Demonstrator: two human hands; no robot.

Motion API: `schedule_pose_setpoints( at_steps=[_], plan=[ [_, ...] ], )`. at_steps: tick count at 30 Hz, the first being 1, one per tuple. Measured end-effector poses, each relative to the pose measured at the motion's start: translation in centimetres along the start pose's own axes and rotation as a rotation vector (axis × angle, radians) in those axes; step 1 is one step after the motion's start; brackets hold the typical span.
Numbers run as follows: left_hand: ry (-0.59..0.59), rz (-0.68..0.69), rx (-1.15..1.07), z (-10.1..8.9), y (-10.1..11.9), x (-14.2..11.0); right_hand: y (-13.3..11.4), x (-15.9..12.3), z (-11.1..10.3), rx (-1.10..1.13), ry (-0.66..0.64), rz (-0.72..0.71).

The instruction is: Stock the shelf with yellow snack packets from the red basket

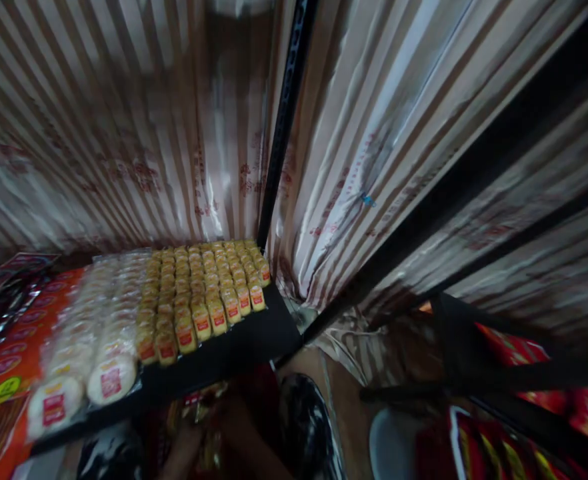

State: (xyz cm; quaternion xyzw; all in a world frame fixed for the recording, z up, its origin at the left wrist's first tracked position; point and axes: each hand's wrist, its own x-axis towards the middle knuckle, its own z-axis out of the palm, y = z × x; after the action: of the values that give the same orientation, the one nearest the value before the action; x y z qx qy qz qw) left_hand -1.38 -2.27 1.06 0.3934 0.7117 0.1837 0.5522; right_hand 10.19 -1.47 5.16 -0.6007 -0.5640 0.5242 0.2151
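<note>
My left hand [185, 437] and my right hand [230, 415] are low in the head view, below the front edge of the dark shelf [219, 360]. Both are dim and blurred, and their fingers do not show clearly. Around them are shiny gold and red wrapped packets [211, 450]; whether either hand grips one cannot be made out. On the shelf stand close rows of small yellow wrapped packets [217, 319] with red labels. Left of these lie rows of round white cakes [111, 380] in clear wrapping.
An orange printed package [29, 320] lies at the shelf's left end. Black metal posts [285, 113] and a slanting black bar [404, 247] frame the space. Striped sheeting [124, 133] hangs behind. Red packages [514, 347] and a pale rounded object [391, 443] are at lower right.
</note>
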Motion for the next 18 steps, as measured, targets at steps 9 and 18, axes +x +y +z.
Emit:
schedule_pose_setpoints(
  at_steps=[9,18],
  plan=[
    [-0.287,0.150,-0.227,-3.0,5.3,-5.9,2.4,-3.9,-2.5,0.199,0.188,-0.201],
    [-0.384,0.243,-0.256,-2.2,12.0,-6.5,-0.4,-4.3,-7.3,0.417,0.248,-0.256]
  ],
)
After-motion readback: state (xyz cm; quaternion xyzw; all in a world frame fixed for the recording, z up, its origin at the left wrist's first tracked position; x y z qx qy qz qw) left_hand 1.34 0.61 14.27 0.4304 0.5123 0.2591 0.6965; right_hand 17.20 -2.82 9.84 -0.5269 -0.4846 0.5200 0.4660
